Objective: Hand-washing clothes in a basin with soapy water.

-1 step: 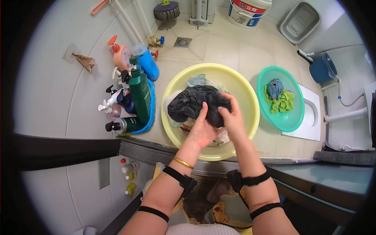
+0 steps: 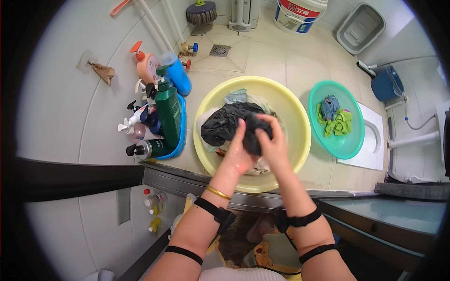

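Observation:
A dark grey-black cloth garment [image 2: 222, 125] lies bunched up in a pale yellow basin [image 2: 300, 150], on top of other wet laundry. My left hand [image 2: 240, 152] grips its right-hand part from below, thumb up along the cloth. From the right my right hand [image 2: 273, 145] has its fingers curled over the same bunch. Both hands are close together with the fabric squeezed between them. Under the garment show a light blue-grey cloth [image 2: 236, 96] and a whitish cloth [image 2: 260, 166]. The garment's exact kind cannot be made out.
To the right stands a green basin [image 2: 344, 149] with blue and lime-green cloths [image 2: 337, 122], partly over a white squat toilet [image 2: 374, 140]. A blue basket [image 2: 180, 143] of pump bottles stands left. Behind are a floor drain [image 2: 220, 50] and a white bucket [image 2: 300, 18].
My right hand has moved slightly left, nearer to my left hand, and the cloth between them is more tightly bunched.

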### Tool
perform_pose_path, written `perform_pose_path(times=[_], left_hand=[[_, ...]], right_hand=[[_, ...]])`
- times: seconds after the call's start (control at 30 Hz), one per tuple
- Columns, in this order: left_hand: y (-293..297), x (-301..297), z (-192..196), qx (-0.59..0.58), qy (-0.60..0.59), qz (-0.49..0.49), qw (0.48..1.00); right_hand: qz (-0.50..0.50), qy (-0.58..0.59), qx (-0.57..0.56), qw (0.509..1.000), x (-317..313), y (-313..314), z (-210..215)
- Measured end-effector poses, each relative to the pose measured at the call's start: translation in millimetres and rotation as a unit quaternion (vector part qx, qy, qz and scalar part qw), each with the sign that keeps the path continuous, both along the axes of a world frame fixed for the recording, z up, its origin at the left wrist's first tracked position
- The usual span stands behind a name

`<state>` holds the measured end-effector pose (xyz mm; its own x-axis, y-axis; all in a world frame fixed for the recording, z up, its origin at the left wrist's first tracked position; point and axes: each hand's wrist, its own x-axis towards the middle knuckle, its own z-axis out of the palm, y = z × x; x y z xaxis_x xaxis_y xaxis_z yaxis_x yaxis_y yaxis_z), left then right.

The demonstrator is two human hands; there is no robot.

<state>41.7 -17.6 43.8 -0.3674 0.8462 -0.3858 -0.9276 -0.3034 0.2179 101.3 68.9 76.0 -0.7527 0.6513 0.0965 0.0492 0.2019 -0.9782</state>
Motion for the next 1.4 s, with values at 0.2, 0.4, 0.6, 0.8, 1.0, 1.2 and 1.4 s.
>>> perform_pose_path(times=[0.2, 0.4, 0.6, 0.8, 1.0, 1.2, 1.4], left_hand=[[-8, -7, -64, 0.158, -0.080, 0.000, 0.984], [-18, -6, -57, 0.226, 0.010, -0.021, 0.974], [5, 25, -23, -0.310, 0.347, 0.016, 0.885], [-18, 39, -7, -0.327, 0.817, -0.179, 0.440], [-17, 49, 2, -0.309, 0.822, -0.284, 0.385], [-36, 20, 14, -0.396, 0.777, -0.162, 0.461], [-33, -5, 13, -0.198, 0.360, -0.376, 0.830]], right_hand=[[-0.005, -0.046, 0.241, 0.969, -8, -63, 5], [0.035, -0.047, 0.223, 0.973, -13, -49, -32], [-0.021, -0.254, -0.167, 0.952, 12, 29, -66], [0.198, -0.250, 0.147, 0.936, 11, 16, -25], [0.018, -0.172, 0.039, 0.984, 15, 51, -7], [0.014, 0.075, -0.053, 0.996, 13, 27, 100], [0.006, 0.077, 0.010, 0.997, 23, 24, 111]])
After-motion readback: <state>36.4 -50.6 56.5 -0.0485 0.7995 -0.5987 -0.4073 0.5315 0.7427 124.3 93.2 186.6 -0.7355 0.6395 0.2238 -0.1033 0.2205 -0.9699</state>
